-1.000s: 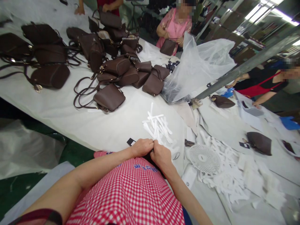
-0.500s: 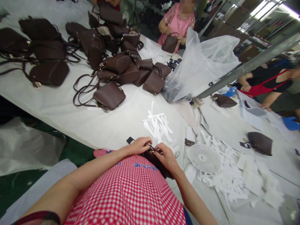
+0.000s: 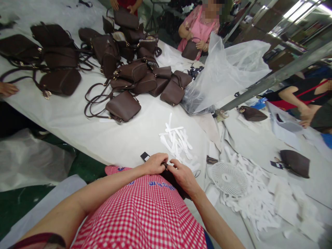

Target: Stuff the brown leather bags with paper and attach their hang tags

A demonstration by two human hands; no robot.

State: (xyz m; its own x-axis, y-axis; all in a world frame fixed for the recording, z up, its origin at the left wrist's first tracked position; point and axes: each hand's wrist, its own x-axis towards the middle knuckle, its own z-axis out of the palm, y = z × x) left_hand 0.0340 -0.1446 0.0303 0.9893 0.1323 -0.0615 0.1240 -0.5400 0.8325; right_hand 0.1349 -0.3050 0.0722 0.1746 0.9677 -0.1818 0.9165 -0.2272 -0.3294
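Observation:
Close against my checked apron is a dark brown handbag (image 3: 172,180), mostly covered by my hands and forearm. My left hand (image 3: 156,164) is closed on a dark strap-like part at the bag's top. The fingers of my right hand (image 3: 183,175) are bent and pinch at the same part from the other side; the exact hold is partly hidden. A black tag (image 3: 145,156) sticks out beyond my left hand. White strips (image 3: 176,140) lie on the table just past my hands.
Many brown handbags (image 3: 123,106) are piled at the far left. A clear plastic bag (image 3: 225,69) stands beside a slanted metal pole (image 3: 259,86). On the right are a white fan (image 3: 228,178), heaped white strips and another bag (image 3: 295,162). Co-workers stand around the table.
My hands stay at the bag's top, and the gold-coloured fitting between them is now covered. A co-worker's hand has come in at the left edge. The view has shifted slightly.

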